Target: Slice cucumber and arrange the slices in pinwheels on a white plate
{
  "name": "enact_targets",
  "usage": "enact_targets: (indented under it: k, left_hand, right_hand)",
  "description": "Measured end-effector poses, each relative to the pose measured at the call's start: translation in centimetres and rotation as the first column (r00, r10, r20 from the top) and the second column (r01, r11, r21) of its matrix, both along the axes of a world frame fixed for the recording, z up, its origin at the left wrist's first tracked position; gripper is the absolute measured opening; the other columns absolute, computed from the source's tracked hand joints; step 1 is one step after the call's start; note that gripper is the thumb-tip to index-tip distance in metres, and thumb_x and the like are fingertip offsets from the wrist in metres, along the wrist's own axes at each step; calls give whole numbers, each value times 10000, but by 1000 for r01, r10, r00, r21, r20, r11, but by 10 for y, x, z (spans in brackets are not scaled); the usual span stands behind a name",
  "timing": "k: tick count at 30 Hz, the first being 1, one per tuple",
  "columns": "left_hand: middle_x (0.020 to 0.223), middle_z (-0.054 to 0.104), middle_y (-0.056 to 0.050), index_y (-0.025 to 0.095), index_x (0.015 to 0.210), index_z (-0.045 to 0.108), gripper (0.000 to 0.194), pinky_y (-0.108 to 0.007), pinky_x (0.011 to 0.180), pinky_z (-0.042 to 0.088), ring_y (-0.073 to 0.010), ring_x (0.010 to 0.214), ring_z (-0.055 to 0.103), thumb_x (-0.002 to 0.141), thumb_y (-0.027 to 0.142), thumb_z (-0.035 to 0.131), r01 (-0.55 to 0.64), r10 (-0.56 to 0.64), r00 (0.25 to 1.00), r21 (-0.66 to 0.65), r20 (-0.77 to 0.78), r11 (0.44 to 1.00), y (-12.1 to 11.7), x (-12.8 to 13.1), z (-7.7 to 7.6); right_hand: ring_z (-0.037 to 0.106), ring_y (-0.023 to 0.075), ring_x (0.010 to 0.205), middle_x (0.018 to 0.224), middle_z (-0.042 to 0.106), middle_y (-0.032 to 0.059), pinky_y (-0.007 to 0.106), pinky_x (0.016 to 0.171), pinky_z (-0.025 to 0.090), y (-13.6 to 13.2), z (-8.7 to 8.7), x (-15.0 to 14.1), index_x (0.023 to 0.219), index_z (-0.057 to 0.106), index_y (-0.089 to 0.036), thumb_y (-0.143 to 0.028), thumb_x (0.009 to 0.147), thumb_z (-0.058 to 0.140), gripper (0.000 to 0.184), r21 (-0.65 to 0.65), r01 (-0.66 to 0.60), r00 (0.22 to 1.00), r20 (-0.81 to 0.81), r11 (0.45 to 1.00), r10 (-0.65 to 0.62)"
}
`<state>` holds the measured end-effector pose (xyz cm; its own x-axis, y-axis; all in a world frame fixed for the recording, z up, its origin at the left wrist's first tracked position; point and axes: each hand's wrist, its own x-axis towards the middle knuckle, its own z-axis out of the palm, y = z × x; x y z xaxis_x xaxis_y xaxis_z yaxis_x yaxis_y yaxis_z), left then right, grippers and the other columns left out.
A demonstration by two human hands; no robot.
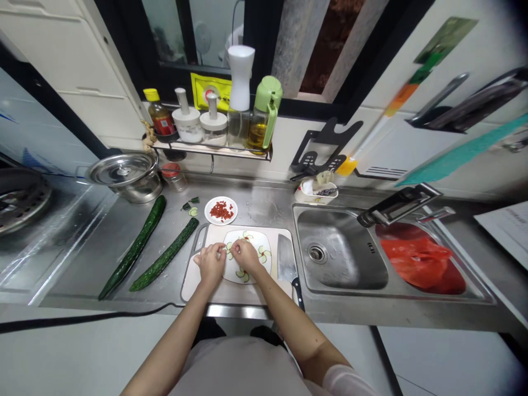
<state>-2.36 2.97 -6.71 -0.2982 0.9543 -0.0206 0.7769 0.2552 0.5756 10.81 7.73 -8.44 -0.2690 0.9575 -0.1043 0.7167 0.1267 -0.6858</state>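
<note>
My right hand [246, 256] reaches over a white plate [231, 273], its fingertips pinched together at the cucumber slices on the plate's left side. Whatever is between them is too small to make out. My left hand [212, 264] is curled at the plate's left edge, with its fingertips close to the same slices; its grip is partly hidden. Thin cucumber slices are fanned in pinwheels with red centres, one of them a pinwheel [264, 253] at the right. Beneath the plate lies a cutting board [191, 281]. Behind it, a small dish [209, 204] holds small red pieces.
On the board's right side rests a knife [286, 261]. Two whole cucumbers [138, 250] [167, 256] lie at left, near cut cucumber ends [193, 211]. A lidded steel pot [142, 186] stands behind. The sink [344, 258] is at right; a seasoning rack [218, 151] hangs above.
</note>
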Motion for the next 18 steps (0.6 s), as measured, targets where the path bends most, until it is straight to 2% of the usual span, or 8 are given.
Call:
enact_targets:
  k: [11,18]
  left_hand:
    - [921,683,-52,261,978,700,206,-361,771,272,-246,943,538,858,303,538,33,-35,998,-39,-59,999,10,4,-7]
    - [938,673,-60,262,997,690,209,-365,778,270,-250,949,533,862,300,536,49,-52,996,-49,-67,998,12,4,-8]
  right_hand:
    - [506,134,813,901,598,23,230,637,301,-2,9,-3,847,625,-192,-240,891,534,112,-1,-76,979,191,997,74]
    - [517,148,849,891,592,24,236,663,312,-2,10,-1,865,643,-200,-242,874,576,79,-7,-88,978,189,996,87]
